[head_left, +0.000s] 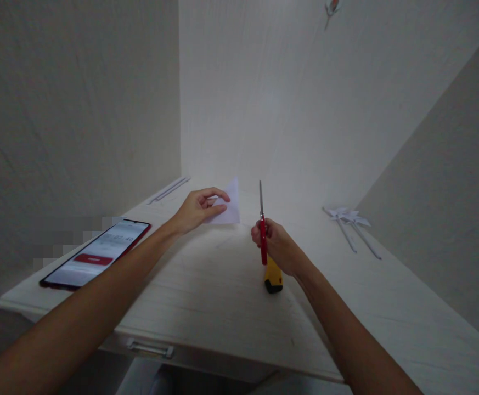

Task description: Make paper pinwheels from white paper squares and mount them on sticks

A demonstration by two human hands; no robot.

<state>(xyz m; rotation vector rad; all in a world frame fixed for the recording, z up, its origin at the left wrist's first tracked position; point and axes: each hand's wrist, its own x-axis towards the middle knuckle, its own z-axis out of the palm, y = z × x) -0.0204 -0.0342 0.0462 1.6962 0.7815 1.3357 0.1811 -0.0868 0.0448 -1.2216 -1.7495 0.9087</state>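
Between the thumb and fingers of my left hand (201, 209) is a small sheet of white paper (231, 206), held up above the table. My right hand (279, 244) grips a pair of scissors (263, 236) by the red handles, with the metal blades pointing up and away from me. The blades look closed and stand a short way to the right of the paper, apart from it. Under my right hand lies a yellow and black tool (274, 277), partly hidden, probably a stapler.
A phone (95, 255) with a lit timer screen lies at the left. White paper sticks (169, 190) rest at the back left. Two paper pinwheels on sticks (352, 219) lie at the right. Walls enclose the white table (206, 296), and a drawer handle (151, 349) is on its front.
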